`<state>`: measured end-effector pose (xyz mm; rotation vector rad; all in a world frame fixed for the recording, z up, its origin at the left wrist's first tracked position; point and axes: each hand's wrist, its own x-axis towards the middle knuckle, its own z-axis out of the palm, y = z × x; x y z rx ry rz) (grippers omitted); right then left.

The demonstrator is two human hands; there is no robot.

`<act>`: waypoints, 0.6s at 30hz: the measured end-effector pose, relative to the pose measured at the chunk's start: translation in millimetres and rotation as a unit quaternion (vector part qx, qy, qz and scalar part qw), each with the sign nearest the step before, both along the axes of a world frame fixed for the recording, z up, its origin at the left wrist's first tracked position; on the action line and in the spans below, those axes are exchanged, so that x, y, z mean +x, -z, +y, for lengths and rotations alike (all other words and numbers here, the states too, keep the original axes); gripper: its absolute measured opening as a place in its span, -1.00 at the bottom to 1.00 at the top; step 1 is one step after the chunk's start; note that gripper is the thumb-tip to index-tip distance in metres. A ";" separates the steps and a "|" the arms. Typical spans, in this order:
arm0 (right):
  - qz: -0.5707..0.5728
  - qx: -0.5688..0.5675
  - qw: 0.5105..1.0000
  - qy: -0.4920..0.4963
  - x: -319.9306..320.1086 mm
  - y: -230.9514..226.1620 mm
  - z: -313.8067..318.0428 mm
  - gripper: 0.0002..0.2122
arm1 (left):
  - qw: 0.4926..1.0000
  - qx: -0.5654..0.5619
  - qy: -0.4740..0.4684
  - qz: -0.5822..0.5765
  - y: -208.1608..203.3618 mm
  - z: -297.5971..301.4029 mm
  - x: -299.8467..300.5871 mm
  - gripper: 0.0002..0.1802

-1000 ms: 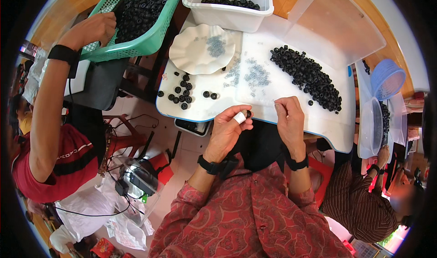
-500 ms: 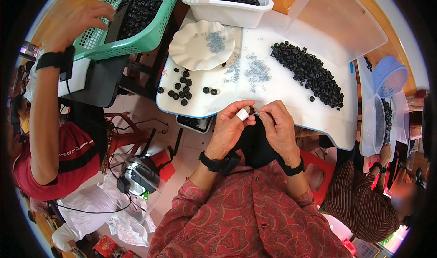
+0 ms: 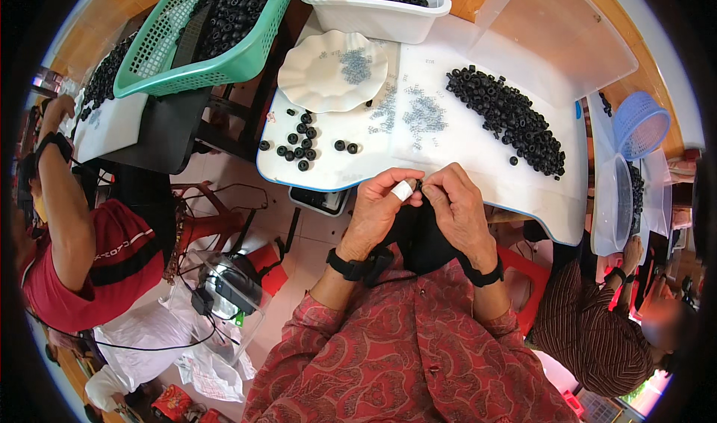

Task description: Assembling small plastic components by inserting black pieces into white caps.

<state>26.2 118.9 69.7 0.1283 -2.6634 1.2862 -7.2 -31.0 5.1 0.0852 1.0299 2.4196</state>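
My left hand (image 3: pixel 371 212) is closed in a pinch on a small black round part (image 3: pixel 418 185), just off the front edge of the white table. White tape wraps one of its fingertips. Close against it, my right hand (image 3: pixel 457 212) is also pinched, its fingertips touching at the black part; whatever lies between them is too small to make out. Beyond my hands lies a scatter of tiny clear pieces (image 3: pixel 424 117). To the left sit several loose black round parts (image 3: pixel 302 141), and to the right spreads a large heap of black parts (image 3: pixel 508 120).
A white scalloped plate (image 3: pixel 299 79) bears more tiny pieces. Behind it stands a white tub (image 3: pixel 366 21) with black parts. A green basket (image 3: pixel 224 72) of black parts is at the far left, a blue basket (image 3: pixel 641 126) at the right. Co-workers sit on both sides.
My hands remain together, with small shifts of the fingers around the black part. The co-worker on the left has drawn a hand back from the green basket, down and to the left.
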 end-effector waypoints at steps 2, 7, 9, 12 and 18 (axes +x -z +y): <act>0.010 0.007 1.000 0.006 0.1 0.5 0.0 -0.97 | 1.000 -0.006 -0.002 0.015 0.5 1.0 -0.8 -0.78; 0.027 0.021 0.999 0.029 -0.2 4.1 -4.9 -0.96 | 1.000 0.001 0.011 0.002 2.8 2.8 0.2 -0.76; 0.033 -0.027 0.998 0.049 1.3 5.6 -7.2 -0.95 | 0.998 0.047 0.017 -0.030 2.6 2.4 0.0 -0.75; -0.027 -0.204 0.976 0.076 4.8 10.9 -6.6 -0.92 | 0.989 0.124 0.034 -0.080 4.1 4.1 -1.7 -0.73; -0.096 -0.324 0.937 0.088 11.8 11.0 -3.0 -0.87 | 0.976 0.167 0.037 -0.137 5.2 5.5 -1.2 -0.72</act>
